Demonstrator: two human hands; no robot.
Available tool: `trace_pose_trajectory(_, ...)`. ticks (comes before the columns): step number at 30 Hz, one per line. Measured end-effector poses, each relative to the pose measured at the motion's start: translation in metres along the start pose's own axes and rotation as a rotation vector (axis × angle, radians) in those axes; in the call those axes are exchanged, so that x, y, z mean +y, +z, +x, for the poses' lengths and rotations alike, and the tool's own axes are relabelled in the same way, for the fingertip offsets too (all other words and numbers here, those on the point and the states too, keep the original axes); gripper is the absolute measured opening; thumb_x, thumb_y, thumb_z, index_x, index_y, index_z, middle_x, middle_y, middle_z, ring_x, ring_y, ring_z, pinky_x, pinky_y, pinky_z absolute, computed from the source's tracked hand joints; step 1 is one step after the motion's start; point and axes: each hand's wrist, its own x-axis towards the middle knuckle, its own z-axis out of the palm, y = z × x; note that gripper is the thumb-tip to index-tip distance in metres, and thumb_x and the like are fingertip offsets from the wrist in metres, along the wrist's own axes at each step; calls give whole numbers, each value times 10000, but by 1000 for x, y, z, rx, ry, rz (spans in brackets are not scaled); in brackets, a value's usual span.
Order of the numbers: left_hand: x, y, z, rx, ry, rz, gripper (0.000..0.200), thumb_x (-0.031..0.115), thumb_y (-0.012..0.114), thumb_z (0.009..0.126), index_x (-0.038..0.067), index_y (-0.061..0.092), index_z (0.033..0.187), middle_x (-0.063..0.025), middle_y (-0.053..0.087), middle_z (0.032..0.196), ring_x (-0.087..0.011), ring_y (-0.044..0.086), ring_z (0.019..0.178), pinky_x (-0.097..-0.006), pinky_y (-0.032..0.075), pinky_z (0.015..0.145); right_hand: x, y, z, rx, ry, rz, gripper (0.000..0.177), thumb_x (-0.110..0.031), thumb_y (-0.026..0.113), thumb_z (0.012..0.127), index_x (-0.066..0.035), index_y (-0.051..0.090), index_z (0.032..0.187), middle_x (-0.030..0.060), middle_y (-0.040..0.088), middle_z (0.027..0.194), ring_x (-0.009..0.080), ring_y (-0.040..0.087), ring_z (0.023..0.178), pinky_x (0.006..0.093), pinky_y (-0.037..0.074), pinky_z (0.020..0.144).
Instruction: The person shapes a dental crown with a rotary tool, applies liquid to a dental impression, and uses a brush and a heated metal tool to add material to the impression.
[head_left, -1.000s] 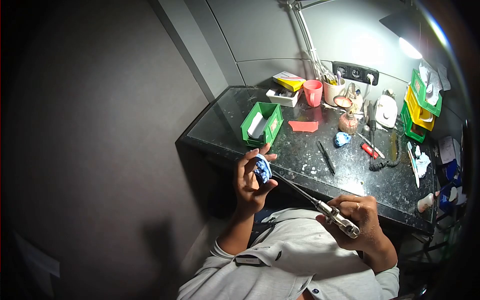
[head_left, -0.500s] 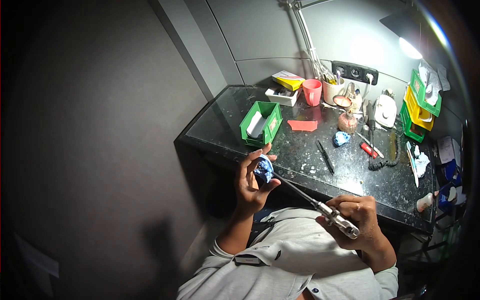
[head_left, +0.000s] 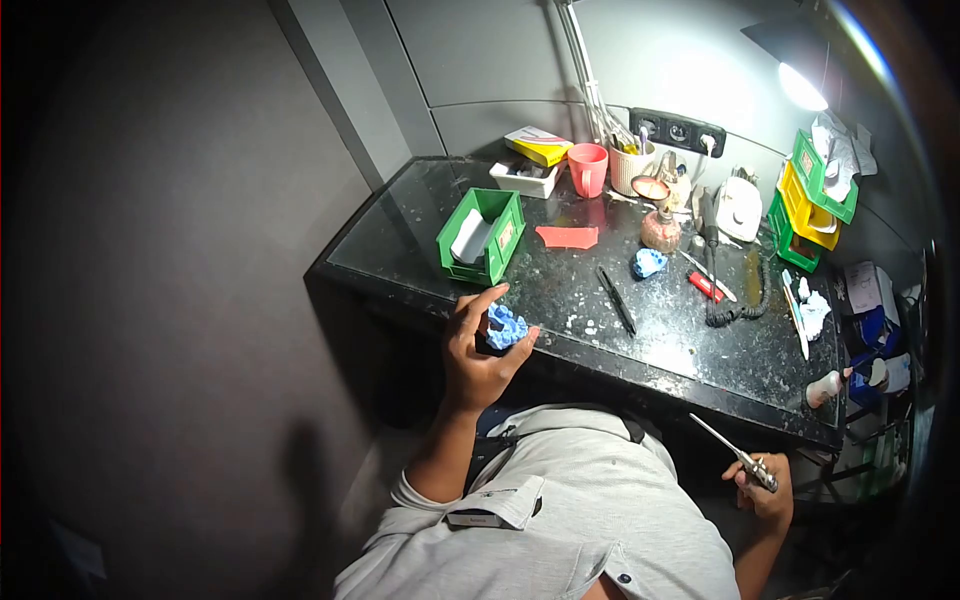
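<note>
Here, left hand (head_left: 476,370): pinches lumpy blue piece (head_left: 507,331), frame centre.
Right hand (head_left: 773,497): grips metal tool (head_left: 757,471), lower right.

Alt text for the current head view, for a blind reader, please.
A person's left hand holds a blue molded piece near the front edge of a dark workbench, while the right hand holds a metal tool with a thin nozzle, apart from the piece. A green bin, pink mug and black pen sit on the bench.

Lumpy blue piece (head_left: 508,330), seemingly a dental cast, held; slim metal tool (head_left: 746,461) held well apart, pointing up-left.
</note>
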Motion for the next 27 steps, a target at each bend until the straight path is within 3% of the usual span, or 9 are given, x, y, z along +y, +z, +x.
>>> trace_pose_trajectory(5, 5, 6, 0, -15, 71, 44, 567, 41, 819, 674, 47, 614, 1203, -42, 550, 1004, -116, 496, 766, -246, 437, 696, 90, -25, -41, 423, -138, -175, 246, -220, 749, 851, 11, 663, 847, 60, 679, 739, 88, 498, 481, 223, 378, 433)
trace_pose_trajectory(6, 7, 7, 0, -11, 77, 36, 583, 40, 820, 669, 54, 611, 1213, -49, 557, 1020, -126, 503, 781, -250, 439, 702, 96, -31, -43, 489, 31, -103, 205, -187, 725, 871, -14, 627, 820, 84, 713, 880, 92, 545, 579, 231, 434, 515)
trace_pose_trajectory(7, 8, 7, 1, -16, 81, 34, 583, 40, 820, 669, 54, 611, 1213, -49, 557, 1020, -126, 503, 781, -250, 439, 702, 99, -43, -47, 487, 249, 27, 245, -201, 720, 878, -26, 588, 770, 49, 675, 792, 89, 557, 610, 241, 465, 588)
trace_pose_trajectory(10, 9, 10, 1, -11, 130, 47, 589, 42, 826, 672, 60, 611, 1220, -61, 568, 1045, -137, 508, 791, -260, 444, 709, 152, -60, -26, 676, 170, 139, 254, -203, 719, 876, -39, 567, 757, 1, 568, 670, 83, 494, 568, 251, 426, 572)
trace_pose_trajectory(12, 8, 9, 0, -21, 140, 77, 593, 48, 832, 678, 63, 608, 1227, -74, 579, 1083, -148, 519, 811, -269, 451, 719, 202, -77, -18, 922, -148, -414, 281, -177, 705, 869, -46, 535, 688, -39, 431, 577, 83, 384, 497, 286, 332, 489)
trace_pose_trajectory(17, 13, 9, 1, -19, 119, 52, 606, 46, 835, 673, 57, 607, 1234, -83, 590, 1083, -153, 528, 825, -271, 453, 739, 159, -51, -6, 988, -13, -481, 335, -149, 665, 865, -18, 506, 601, 1, 426, 528, 99, 381, 505, 350, 296, 480)
trace_pose_trajectory(19, 12, 11, 0, -27, 81, 54, 604, 42, 834, 670, 58, 611, 1231, -78, 588, 1075, -147, 525, 827, -269, 449, 744, 143, -36, -3, 1027, 6, -553, 326, -153, 665, 863, -3, 521, 612, 49, 459, 529, 135, 415, 496, 375, 324, 487)
trace_pose_trajectory(21, 10, 12, -1, -44, 60, 51, 595, 36, 829, 681, 48, 607, 1232, -82, 583, 1079, -151, 538, 851, -273, 455, 768, 138, -27, 2, 1049, -57, -717, 319, -178, 676, 834, 44, 548, 646, 210, 547, 609, 383, 544, 546, 472, 396, 548)
trace_pose_trajectory(27, 10, 16, 0, -61, 46, 28, 587, 16, 803, 717, 35, 573, 1256, -95, 573, 1085, -174, 563, 928, -294, 462, 838, 116, -11, 13, 1021, 268, -837, 180, -104, 644, 693, 67, 594, 666, 286, 595, 684, 469, 608, 676, 527, 453, 641)
